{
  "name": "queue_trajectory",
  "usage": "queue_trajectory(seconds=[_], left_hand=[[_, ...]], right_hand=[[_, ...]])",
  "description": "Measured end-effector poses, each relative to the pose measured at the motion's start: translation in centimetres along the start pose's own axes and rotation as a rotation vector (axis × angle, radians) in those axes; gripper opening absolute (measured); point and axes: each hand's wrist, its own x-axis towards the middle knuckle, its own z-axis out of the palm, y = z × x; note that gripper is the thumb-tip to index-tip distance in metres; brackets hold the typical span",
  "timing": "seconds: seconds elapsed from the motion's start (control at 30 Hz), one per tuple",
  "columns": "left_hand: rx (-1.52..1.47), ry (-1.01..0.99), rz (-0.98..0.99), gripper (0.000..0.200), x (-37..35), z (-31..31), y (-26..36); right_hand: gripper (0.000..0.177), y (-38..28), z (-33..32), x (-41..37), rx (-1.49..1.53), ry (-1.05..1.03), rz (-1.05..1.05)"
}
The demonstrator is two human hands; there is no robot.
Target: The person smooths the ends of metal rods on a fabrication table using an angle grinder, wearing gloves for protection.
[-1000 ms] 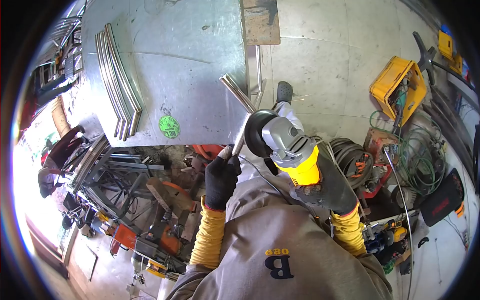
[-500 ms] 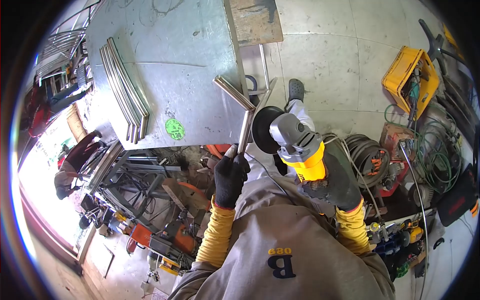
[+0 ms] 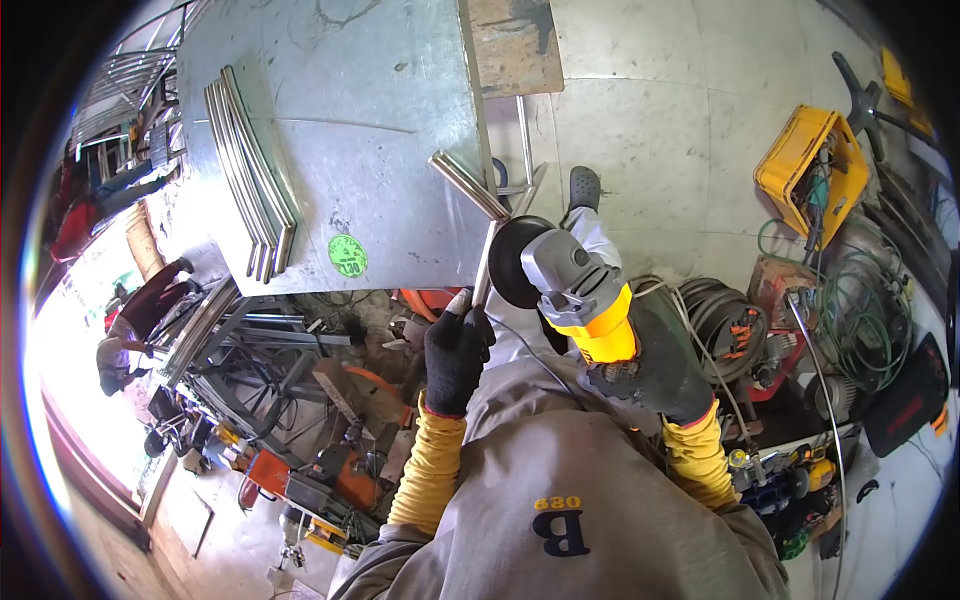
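Gloved in black with a yellow cuff, my left hand point(image 3: 457, 352) is closed around the lower end of a bent metal tube point(image 3: 468, 184). The tube's bend lies at the edge of the metal table point(image 3: 370, 180), and its far arm rests over the tabletop. My right hand point(image 3: 662, 370), gloved the same way, grips the yellow and grey angle grinder point(image 3: 578, 268) by its body. The grinder's dark disc point(image 3: 508, 264) is tilted beside the tube just below the bend, overlapping its edge in this view.
Several bent metal tubes point(image 3: 245, 175) lie on the table's left part. A yellow crate point(image 3: 805, 160), green hose point(image 3: 870, 320) and coiled cable point(image 3: 715, 310) are on the right. Metal frames and tools crowd the lower left, where another person point(image 3: 140, 335) bends over.
The grinder has shifted slightly left, bringing its disc closer to the tube. My left hand keeps its hold on the tube, and the view has moved a little.
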Motion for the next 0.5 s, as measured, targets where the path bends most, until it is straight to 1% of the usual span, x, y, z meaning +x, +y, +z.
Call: queue_trajectory(seconds=[0.03, 0.1, 0.13, 0.2, 0.23, 0.3, 0.33, 0.4, 0.5], left_hand=[[0.019, 0.0, 0.001, 0.029, 0.0, 0.0, 0.0], [0.006, 0.005, 0.0, 0.028, -0.1, 0.1, 0.3], [0.0, 0.007, -0.003, 0.027, -0.2, 0.2, 0.4], [-0.006, 0.002, 0.01, 0.027, -0.3, 0.3, 0.5], [-0.005, -0.004, 0.021, 0.026, -0.3, 0.3, 0.6], [0.006, -0.009, 0.014, 0.026, -0.1, 0.3, 1.0], [0.025, -0.014, 0.004, 0.026, -0.1, 0.3, 1.2], [0.025, -0.012, -0.002, 0.027, 0.0, 0.1, 0.9], [0.016, -0.005, -0.021, 0.027, 0.1, 0.1, 0.4]], right_hand=[[0.069, -0.3, 0.0, 0.0, -0.009, -0.004, 0.001], [0.07, -1.0, 0.1, 0.1, -0.159, 0.05, -0.06], [0.07, -1.0, 0.2, 0.1, -0.167, 0.048, -0.06], [0.071, -0.8, 0.3, 0.0, -0.06, 0.055, -0.003], [0.071, -1.1, 0.3, 0.1, -0.068, 0.053, -0.004], [0.068, -1.7, 0.5, 0.4, -0.098, 0.07, -0.08], [0.068, -1.8, 0.6, 0.5, -0.106, 0.066, -0.081], [0.058, -1.8, 0.8, 0.6, -0.053, 0.076, -0.017], [0.062, -1.3, 0.9, 0.3, -0.022, 0.094, -0.018]])
